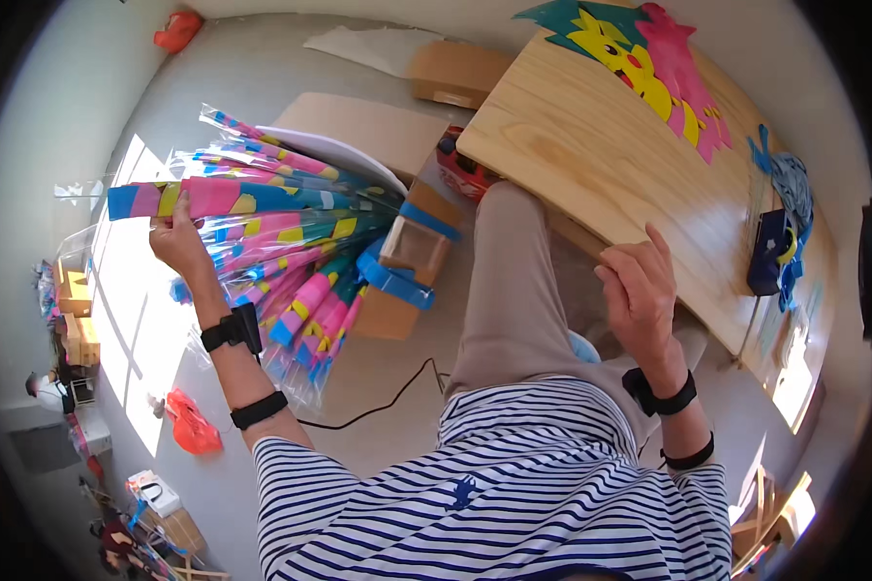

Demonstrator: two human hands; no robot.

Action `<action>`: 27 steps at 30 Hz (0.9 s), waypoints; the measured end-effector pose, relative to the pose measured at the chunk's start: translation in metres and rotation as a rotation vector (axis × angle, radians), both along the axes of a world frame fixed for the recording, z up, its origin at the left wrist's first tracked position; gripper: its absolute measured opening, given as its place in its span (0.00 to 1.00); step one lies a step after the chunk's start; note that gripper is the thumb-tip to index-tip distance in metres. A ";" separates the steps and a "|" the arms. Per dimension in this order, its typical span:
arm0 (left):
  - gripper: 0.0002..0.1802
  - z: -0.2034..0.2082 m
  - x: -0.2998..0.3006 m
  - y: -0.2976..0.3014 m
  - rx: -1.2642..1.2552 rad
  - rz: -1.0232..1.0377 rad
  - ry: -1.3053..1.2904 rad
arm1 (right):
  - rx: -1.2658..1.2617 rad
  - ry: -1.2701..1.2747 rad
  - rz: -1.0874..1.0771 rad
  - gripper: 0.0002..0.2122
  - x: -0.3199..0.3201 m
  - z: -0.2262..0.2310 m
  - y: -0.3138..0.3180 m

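Head view: right hand (639,295) loosely spread by table (572,136); left of it, left hand (177,244) pinches wrapped roll (252,197), which crowded neighbours (305,305) might snag.

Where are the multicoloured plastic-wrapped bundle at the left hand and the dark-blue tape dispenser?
Multicoloured plastic-wrapped bundle (215,197), head view: its pink band.
Dark-blue tape dispenser (766,258), head view: its body.

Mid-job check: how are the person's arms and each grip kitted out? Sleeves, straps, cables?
The left grip and right grip are ungloved. Black wrist straps carry boxy black modules; plain black bands circle both forearms nearer the elbows. The short fabric sleeves are white with navy stripes. A thin black cable shows beside the left elbow; whether it connects is unclear.
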State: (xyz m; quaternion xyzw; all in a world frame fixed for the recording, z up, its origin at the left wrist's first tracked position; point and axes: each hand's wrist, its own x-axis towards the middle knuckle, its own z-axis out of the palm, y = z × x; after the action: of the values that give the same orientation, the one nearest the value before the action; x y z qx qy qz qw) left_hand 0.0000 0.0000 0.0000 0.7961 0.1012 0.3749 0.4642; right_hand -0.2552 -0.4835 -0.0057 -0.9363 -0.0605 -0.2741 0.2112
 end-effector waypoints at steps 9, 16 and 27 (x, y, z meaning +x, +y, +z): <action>0.12 -0.209 0.113 -0.052 -0.097 0.034 0.344 | -0.076 0.154 -0.113 0.07 -0.005 -0.017 0.012; 0.15 -0.281 0.129 -0.051 -0.334 -0.085 0.566 | -0.045 0.345 -0.174 0.08 0.000 -0.051 -0.014; 0.19 -0.165 0.094 -0.089 0.412 0.240 0.103 | -0.132 0.508 -0.522 0.31 0.047 -0.122 -0.192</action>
State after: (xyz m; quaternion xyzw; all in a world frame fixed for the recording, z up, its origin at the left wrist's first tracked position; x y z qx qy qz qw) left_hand 0.0940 -0.0895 -0.1652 0.8742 0.1398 0.3990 0.2387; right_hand -0.2083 -0.6757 -0.1276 -0.9700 0.2172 -0.0733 0.0814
